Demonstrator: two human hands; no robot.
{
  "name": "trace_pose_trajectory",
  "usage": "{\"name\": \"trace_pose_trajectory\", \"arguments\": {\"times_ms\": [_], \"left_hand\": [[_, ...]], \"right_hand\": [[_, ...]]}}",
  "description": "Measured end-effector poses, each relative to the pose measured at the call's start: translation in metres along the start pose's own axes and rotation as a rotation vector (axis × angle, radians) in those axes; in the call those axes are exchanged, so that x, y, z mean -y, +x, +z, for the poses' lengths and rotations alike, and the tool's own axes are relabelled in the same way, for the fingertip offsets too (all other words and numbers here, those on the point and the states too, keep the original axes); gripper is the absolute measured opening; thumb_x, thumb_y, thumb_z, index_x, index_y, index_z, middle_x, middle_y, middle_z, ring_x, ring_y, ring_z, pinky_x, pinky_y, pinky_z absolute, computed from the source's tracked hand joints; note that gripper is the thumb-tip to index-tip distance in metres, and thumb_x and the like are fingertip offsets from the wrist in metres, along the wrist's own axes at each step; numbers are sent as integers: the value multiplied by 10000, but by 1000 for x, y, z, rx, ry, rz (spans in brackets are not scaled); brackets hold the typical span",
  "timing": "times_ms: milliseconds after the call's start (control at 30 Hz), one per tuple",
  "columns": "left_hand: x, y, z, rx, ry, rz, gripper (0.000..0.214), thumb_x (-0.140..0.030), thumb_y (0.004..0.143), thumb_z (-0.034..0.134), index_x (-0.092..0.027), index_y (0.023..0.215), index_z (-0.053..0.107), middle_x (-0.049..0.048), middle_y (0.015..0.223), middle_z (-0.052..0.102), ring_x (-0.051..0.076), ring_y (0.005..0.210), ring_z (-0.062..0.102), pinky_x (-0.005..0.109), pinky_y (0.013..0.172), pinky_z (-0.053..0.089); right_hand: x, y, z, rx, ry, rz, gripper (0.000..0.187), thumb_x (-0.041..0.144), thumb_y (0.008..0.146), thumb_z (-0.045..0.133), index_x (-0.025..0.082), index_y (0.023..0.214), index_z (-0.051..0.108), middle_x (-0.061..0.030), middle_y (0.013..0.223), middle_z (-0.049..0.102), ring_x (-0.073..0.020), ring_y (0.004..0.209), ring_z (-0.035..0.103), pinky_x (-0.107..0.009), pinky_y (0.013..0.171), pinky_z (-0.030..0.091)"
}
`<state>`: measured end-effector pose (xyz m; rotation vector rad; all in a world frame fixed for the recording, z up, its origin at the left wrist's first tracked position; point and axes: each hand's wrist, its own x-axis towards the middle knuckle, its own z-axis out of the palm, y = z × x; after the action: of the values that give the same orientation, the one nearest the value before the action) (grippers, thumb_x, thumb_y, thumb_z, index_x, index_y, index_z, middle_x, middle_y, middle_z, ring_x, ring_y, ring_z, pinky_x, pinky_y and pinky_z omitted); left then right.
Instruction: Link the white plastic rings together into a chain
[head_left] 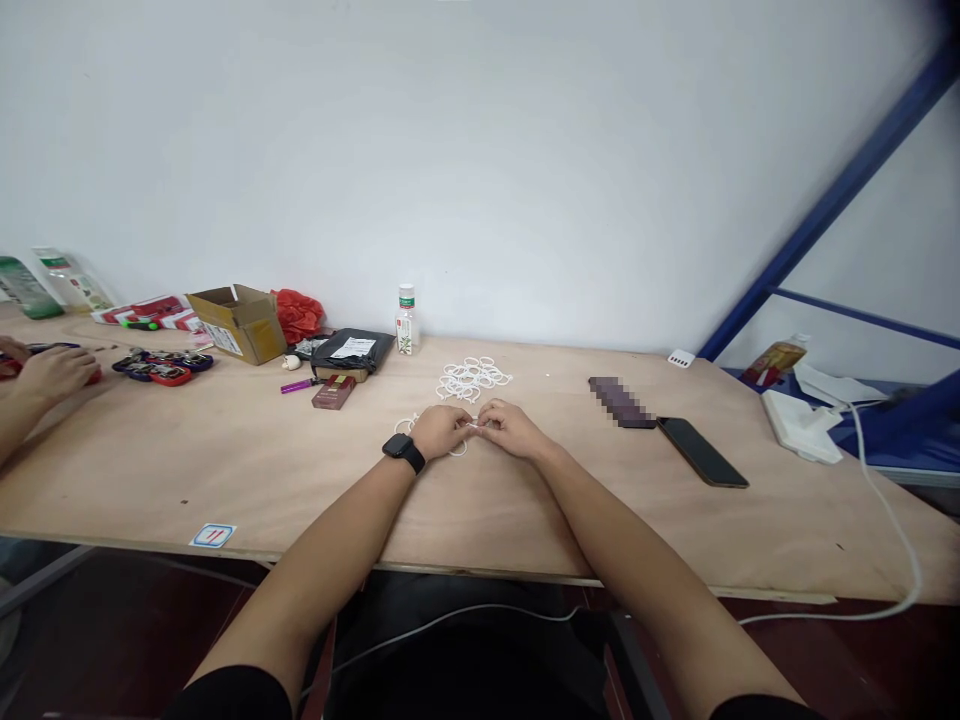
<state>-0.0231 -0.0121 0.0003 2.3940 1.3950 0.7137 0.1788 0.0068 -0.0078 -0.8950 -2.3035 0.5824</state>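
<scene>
My left hand (440, 432), with a black watch (403, 452) on its wrist, is closed in a pinch. Close against it, the fingertips of my right hand (513, 430) are pinched too. Between them they hold a thin white plastic ring (459, 453), whose loop shows below the left fingers; the exact spot of the grip is hidden. Just beyond my hands lies a pile of similar white rings (472, 378), overlapping one another. More white rings (405, 424) rest on the table left of my left hand, partly covered by it.
On the left stand an open cardboard box (247, 325), a black package (352, 347), a dark red small box (334, 392) and a bottle (406, 320). A phone (701, 452) and a white power strip (799, 425) lie right. Another person's hand (56, 373) works far left.
</scene>
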Motion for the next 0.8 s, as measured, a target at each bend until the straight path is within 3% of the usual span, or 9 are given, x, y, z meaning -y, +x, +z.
{"name": "trace_pose_trajectory", "arguments": {"times_ms": [100, 233, 433, 700, 800], "left_hand": [[2, 2, 1, -50, -105, -39, 305, -437, 852, 576, -188, 919, 739, 38, 809, 724, 162, 715, 623, 239, 643, 435], [3, 3, 3, -86, -154, -28, 295, -376, 888, 522, -183, 868, 745, 18, 746, 717, 151, 687, 616, 236, 639, 443], [1, 6, 2, -200, -180, -42, 197, -238, 856, 571, -203, 947, 743, 39, 967, 747, 183, 882, 672, 269, 804, 496], [1, 7, -11, -210, -82, -43, 177, -212, 855, 565, -211, 892, 738, 36, 916, 748, 191, 859, 672, 288, 797, 490], [8, 6, -12, -188, -82, -102, 183, -208, 847, 554, -202, 925, 719, 43, 943, 744, 190, 861, 667, 286, 781, 477]], "right_hand": [[5, 2, 0, -63, 4, 9, 182, 347, 875, 598, 204, 828, 700, -36, 821, 617, -158, 738, 563, -287, 691, 432], [8, 3, 3, -129, -6, 1, 170, 322, 886, 584, 200, 849, 697, -41, 812, 632, -163, 747, 563, -290, 697, 428], [11, 5, 11, -241, -95, -47, 134, 274, 888, 583, 197, 833, 677, -26, 763, 597, -157, 735, 545, -274, 669, 418], [15, 10, 17, -294, -115, -80, 173, 267, 903, 541, 232, 1013, 669, -51, 994, 626, -167, 842, 581, -304, 778, 475], [5, 11, 17, -240, -159, -12, 349, 194, 853, 545, 237, 1195, 601, -68, 1176, 580, -167, 853, 590, -317, 796, 498]]}}
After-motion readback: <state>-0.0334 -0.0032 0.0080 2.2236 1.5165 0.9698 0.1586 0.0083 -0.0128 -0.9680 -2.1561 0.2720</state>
